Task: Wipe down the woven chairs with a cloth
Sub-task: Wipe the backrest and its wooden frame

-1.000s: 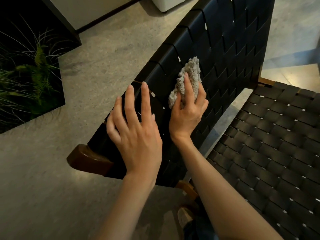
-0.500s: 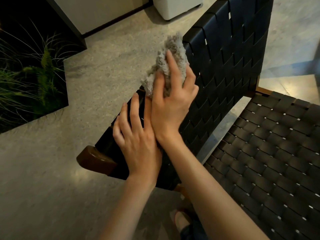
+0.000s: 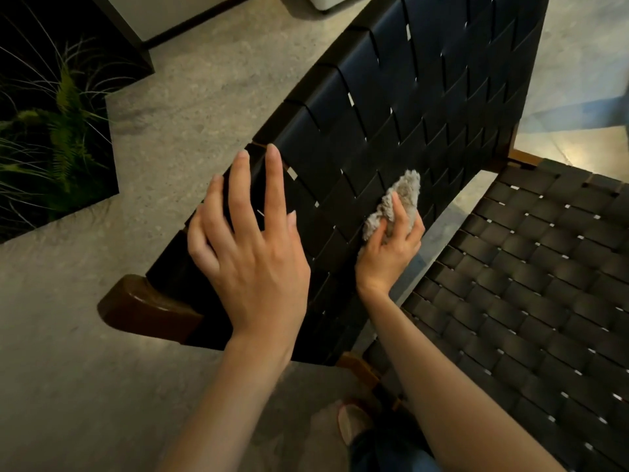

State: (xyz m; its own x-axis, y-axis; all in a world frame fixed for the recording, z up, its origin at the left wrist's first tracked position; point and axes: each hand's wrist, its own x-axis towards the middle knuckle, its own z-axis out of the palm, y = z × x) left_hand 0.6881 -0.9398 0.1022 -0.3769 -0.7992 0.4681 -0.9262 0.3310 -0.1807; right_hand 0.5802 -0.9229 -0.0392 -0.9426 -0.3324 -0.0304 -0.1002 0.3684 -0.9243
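Note:
A chair with black woven straps fills the middle and right: its backrest (image 3: 408, 107) slopes up toward the top of the view and its seat (image 3: 531, 287) spreads at the right. My left hand (image 3: 252, 243) rests flat, fingers straight, on the near top edge of the backrest beside the brown wooden frame end (image 3: 143, 308). My right hand (image 3: 391, 247) grips a fluffy grey cloth (image 3: 398, 202) and presses it against the lower part of the backrest, close to the gap above the seat.
Grey stone floor (image 3: 85, 369) lies to the left and below. A dark planter with green ferns (image 3: 51, 137) sits at the far left. A white object (image 3: 326, 1) stands at the top edge behind the chair. My foot (image 3: 354, 424) shows under the chair.
My right hand with the cloth swept from the backrest's top edge down and right to its lower part. My left hand stayed on the top edge.

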